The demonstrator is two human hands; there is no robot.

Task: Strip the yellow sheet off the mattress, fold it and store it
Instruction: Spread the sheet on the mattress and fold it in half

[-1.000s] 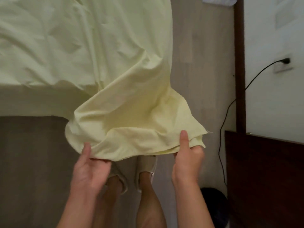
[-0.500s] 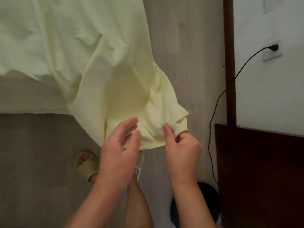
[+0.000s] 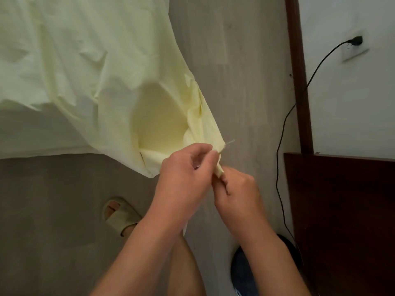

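The pale yellow sheet [image 3: 89, 67] lies over the mattress [image 3: 32, 137] at the upper left, and one corner of it is pulled off the bed toward me. My left hand [image 3: 183, 178] pinches that corner from the left. My right hand [image 3: 237, 189] grips the same bunched corner from below right. Both hands meet at the corner above the floor. A loose thread sticks out at the corner tip.
Grey wood-look floor [image 3: 241, 82] runs between the bed and the wall. A dark brown cabinet [image 3: 342, 221] stands at the right. A black cable [image 3: 282, 146] hangs from a wall socket [image 3: 354, 48]. My sandalled foot [image 3: 119, 214] and a dark round object [image 3: 245, 272] are below.
My left hand has let go of the sheet's left edge and moved right to the corner held by my right hand. The corner is now bunched between both hands.
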